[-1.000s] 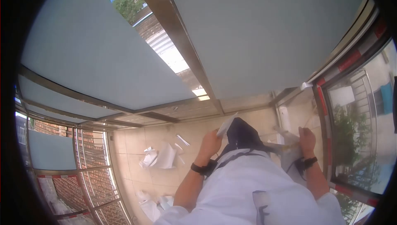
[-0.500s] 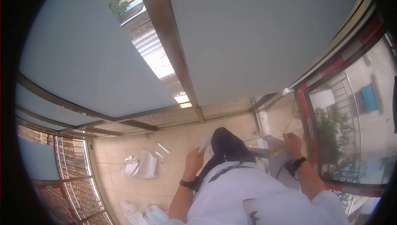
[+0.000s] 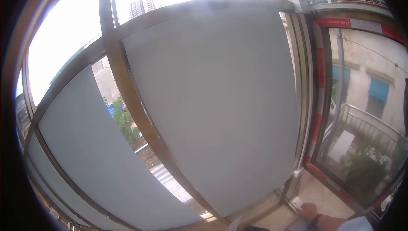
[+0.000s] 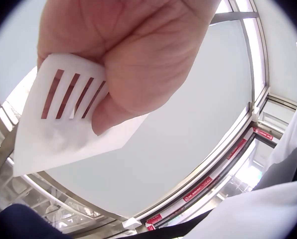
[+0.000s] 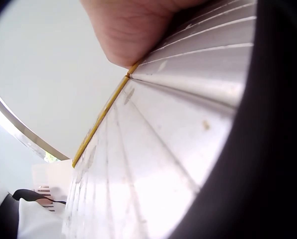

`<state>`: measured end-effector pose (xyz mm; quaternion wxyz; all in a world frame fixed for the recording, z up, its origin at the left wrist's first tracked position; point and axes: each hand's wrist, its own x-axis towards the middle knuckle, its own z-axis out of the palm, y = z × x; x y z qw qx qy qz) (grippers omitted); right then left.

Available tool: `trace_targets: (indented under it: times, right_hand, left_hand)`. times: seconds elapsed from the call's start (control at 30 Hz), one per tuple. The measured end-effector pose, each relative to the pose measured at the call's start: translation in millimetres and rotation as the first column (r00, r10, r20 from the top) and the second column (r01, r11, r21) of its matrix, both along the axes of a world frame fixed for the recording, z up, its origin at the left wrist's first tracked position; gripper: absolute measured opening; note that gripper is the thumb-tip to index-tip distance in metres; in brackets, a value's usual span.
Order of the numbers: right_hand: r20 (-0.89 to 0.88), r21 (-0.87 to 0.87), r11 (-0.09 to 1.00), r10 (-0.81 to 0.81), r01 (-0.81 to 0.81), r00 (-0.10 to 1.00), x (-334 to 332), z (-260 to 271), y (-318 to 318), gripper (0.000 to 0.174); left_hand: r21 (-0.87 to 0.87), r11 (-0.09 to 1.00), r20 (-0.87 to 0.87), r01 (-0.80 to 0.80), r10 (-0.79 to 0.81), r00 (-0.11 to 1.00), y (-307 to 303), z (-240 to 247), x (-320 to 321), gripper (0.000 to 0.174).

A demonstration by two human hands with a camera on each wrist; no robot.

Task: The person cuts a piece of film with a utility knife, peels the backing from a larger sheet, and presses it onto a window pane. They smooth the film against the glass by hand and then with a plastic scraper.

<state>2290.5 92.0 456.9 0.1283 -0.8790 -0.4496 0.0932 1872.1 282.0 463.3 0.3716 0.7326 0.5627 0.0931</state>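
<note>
My left hand [image 4: 133, 55] pinches a thin white slotted plastic scraper [image 4: 79, 137] between thumb and fingers in the left wrist view. Part of the scraper's edge is hidden behind the palm. In the head view this hand is out of sight. Low at the right of that view, my right hand [image 3: 308, 210] has its fingers curled. The right wrist view has it at the edge of a ridged silvery metal panel [image 5: 153, 144] with a yellow strip [image 5: 101, 122] along one side. Its fingers are hidden there, behind the heel of the hand.
A large frosted pane [image 3: 216, 108] in a metal frame fills the middle of the head view. Left of it runs a brown metal post [image 3: 140, 112], then a second frosted pane [image 3: 102, 154]. A red-and-white-taped window frame [image 3: 318, 99] stands at the right.
The head view has tilted up from the floor to the panes and window. My left hand has dropped out of it, and my right hand sits lower there.
</note>
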Motion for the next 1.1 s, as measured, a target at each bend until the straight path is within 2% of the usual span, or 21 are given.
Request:
trace_targets:
  times: [0.13,0.23,0.27,0.3,0.33,0.37,0.43,0.47,0.53,0.63,0.67,0.73,0.8,0.83,0.87,0.93,0.97,1.0,1.03,1.07,1.1]
  right_hand:
    - [-0.059,0.011,0.999,-0.047,0.048,0.997,3,9,5,0.05]
    - [-0.051,0.019,0.998,-0.055,0.056,0.997,4,0,7,0.051]
    - [-0.062,0.028,0.998,-0.054,0.055,0.997,1,5,6,0.05]
    - [-0.073,0.036,0.998,-0.05,0.053,0.996,-1,8,6,0.05]
    - [-0.077,0.037,0.997,-0.063,0.066,0.995,-1,10,6,0.05]
    - [-0.107,0.035,0.997,-0.062,0.066,0.992,-1,12,6,0.05]
    - [-0.136,0.035,0.997,-0.07,0.075,0.988,-4,14,7,0.049]
    - [-0.156,0.025,0.997,-0.074,0.079,0.985,-4,14,8,0.05]
    - [-0.183,0.011,0.995,-0.095,0.098,0.979,-4,10,7,0.051]
    - [-0.269,0.106,0.983,-0.117,0.15,0.956,2,14,4,0.047]
    - [-0.541,0.17,0.944,-0.151,0.283,0.828,11,33,1,0.04]
    - [-0.92,0.164,0.81,-0.08,0.562,0.384,37,81,-6,0.028]
    - [-0.935,0.256,0.745,0.03,0.616,0.353,45,139,-24,0.03]
    - [-0.929,0.288,0.735,0.058,0.614,0.366,42,181,-34,0.031]
    - [-0.923,0.315,0.723,0.081,0.615,0.377,37,223,-45,0.031]
    - [-0.87,0.467,0.704,0.26,0.535,0.418,38,283,-76,0.032]
    - [-0.846,0.526,0.658,0.34,0.539,0.412,29,313,-93,0.034]
    - [-0.799,0.6,0.599,0.428,0.531,0.421,22,341,-104,0.035]
    - [-0.803,0.595,0.598,0.419,0.536,0.424,18,362,-117,0.035]
    - [-0.748,0.661,0.566,0.441,0.493,0.496,14,381,-127,0.037]
    - [-0.68,0.727,0.533,0.467,0.433,0.566,11,398,-131,0.038]
  left_hand:
    - [0.078,0.997,0.262,0.026,-0.046,0.964,20,-2,26,0.042]
    - [0.126,0.989,0.444,0.075,-0.124,0.887,31,3,41,0.041]
    - [0.124,0.988,0.439,0.092,-0.138,0.888,29,14,47,0.041]
    - [-0.115,0.992,0.573,0.042,0.032,0.819,24,45,60,0.042]
    - [-0.353,0.935,0.648,0.023,0.226,0.727,23,65,71,0.044]
    - [-0.352,0.935,0.647,0.033,0.217,0.731,26,71,77,0.044]
    - [-0.213,0.972,0.542,0.098,0.034,0.839,33,76,82,0.042]
    - [-0.211,0.972,0.541,0.107,0.025,0.84,35,70,84,0.042]
    - [-0.071,0.975,0.573,0.21,-0.133,0.809,32,53,86,0.039]
    - [-0.197,0.933,0.606,0.3,-0.125,0.785,18,87,125,0.045]
    - [-0.209,0.929,0.598,0.305,-0.125,0.792,22,60,140,0.045]
    - [-0.086,0.877,0.33,0.474,-0.424,0.844,43,-10,176,0.049]
    - [-0.127,0.788,0.16,0.602,-0.583,0.797,9,103,209,0.052]
    - [-0.158,0.728,0.238,0.667,-0.627,0.742,4,112,225,0.05]
    - [-0.187,0.659,0.318,0.729,-0.661,0.68,-3,104,237,0.048]
    - [-0.159,0.502,0.524,0.85,-0.687,0.503,-15,50,269,0.043]
    - [-0.196,0.481,0.531,0.854,-0.68,0.505,-35,48,271,0.043]
    - [-0.16,0.388,0.486,0.908,-0.769,0.415,-44,56,285,0.042]
    - [-0.118,0.292,0.432,0.949,-0.845,0.314,-51,61,299,0.041]
    - [-0.119,0.29,0.435,0.949,-0.844,0.313,-67,48,305,0.041]
    - [-0.025,0.176,0.328,0.984,-0.928,0.174,-82,31,314,0.038]
